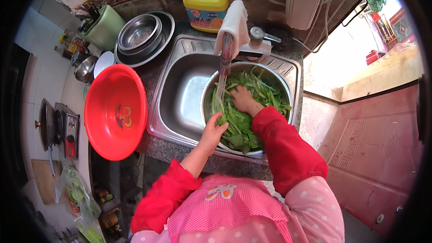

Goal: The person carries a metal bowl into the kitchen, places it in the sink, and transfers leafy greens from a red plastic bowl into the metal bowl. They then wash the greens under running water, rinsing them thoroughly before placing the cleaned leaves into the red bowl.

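A wide metal basin (203,104) sits in the right part of the steel sink, full of leafy greens (241,126) with pale stalks. From the faucet (226,57), water (220,89) runs down onto the greens at the basin's left side. My right hand (244,99) presses into the leaves near the middle, its fingertips partly hidden among them. At the basin's near left rim, my left hand (214,133) has its thumb and fingers apart beside the leaves. Whether it touches any leaf is hard to tell.
A red plastic basin (108,111) stands left of the sink (179,91). Behind it are nested steel bowls (140,33) and a green knife holder (107,28). A yellow detergent jug (206,6) and a faucet lever (272,37) border the back. A white cloth (234,20) drapes over the spout.
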`<action>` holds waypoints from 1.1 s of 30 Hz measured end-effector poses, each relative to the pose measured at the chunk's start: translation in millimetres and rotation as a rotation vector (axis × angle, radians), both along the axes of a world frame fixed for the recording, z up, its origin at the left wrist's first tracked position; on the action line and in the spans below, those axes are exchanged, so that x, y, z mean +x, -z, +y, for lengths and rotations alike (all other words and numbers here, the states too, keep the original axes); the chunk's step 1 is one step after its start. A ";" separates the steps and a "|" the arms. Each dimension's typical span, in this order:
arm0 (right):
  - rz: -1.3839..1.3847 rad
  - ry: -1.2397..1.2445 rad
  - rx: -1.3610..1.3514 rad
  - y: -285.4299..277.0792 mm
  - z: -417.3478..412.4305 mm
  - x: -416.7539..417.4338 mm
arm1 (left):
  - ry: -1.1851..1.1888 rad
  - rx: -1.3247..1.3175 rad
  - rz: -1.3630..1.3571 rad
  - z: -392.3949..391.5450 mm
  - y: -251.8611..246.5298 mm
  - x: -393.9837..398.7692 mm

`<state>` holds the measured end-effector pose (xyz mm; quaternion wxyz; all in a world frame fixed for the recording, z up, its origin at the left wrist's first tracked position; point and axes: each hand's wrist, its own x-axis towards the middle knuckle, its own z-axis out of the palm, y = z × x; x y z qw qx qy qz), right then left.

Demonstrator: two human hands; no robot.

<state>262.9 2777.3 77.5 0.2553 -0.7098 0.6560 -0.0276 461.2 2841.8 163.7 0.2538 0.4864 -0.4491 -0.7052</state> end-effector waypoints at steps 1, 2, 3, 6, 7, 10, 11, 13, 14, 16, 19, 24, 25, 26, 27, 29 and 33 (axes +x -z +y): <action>0.045 0.041 -0.003 -12.5 1.0 6.6 | -0.013 0.013 0.007 0.1 -8.8 0.1; 0.033 -0.008 0.000 -42.0 2.4 15.9 | -0.056 -0.005 0.037 2.6 -4.3 6.7; -0.041 0.116 -0.038 -54.8 -0.8 13.0 | -0.053 0.004 0.038 1.0 -5.9 7.2; -0.315 0.578 -0.217 -64.7 -25.3 1.4 | -0.032 0.020 0.021 0.2 -6.6 7.5; -0.333 0.644 -0.251 -48.3 -32.2 2.2 | -0.012 0.009 0.010 -1.6 -0.5 4.3; -0.453 0.726 -0.349 -21.5 -43.8 23.9 | -0.007 -0.011 -0.010 -1.7 0.6 1.9; -0.464 0.638 -0.325 -21.2 -41.8 26.6 | -0.012 -0.015 -0.011 -1.4 0.0 1.8; -0.476 0.450 -0.267 -40.3 -32.7 33.1 | -0.038 0.002 0.027 -1.1 5.5 5.8; -0.501 0.334 -0.389 -52.0 -21.8 30.0 | -0.052 0.010 0.048 -1.1 8.6 7.1; -0.474 0.258 -0.456 -88.4 5.2 10.7 | -0.064 -0.015 0.052 1.2 10.6 9.1; -0.322 -0.063 -0.390 -105.1 37.4 -56.2 | -0.065 -0.039 0.040 6.2 9.2 11.7; -0.263 0.473 -0.211 -74.6 10.2 -86.5 | -0.060 -0.023 0.004 7.3 -2.5 1.8; -0.247 0.506 -0.179 -55.4 0.8 -74.1 | -0.033 -0.023 -0.002 6.7 -1.5 -1.8; -0.169 0.575 -0.303 -11.2 -3.1 -68.1 | 0.012 -0.022 -0.009 6.6 -0.4 -8.0; -0.131 0.554 -0.243 -17.4 -7.3 -39.7 | -0.029 -0.025 -0.009 8.5 5.0 -1.9; -0.237 0.597 -0.132 -34.2 -10.7 -16.8 | -0.083 -0.038 0.011 10.4 9.8 5.3; -0.671 0.485 0.085 -27.7 -9.5 -58.1 | -0.057 -0.052 0.048 10.9 11.9 2.2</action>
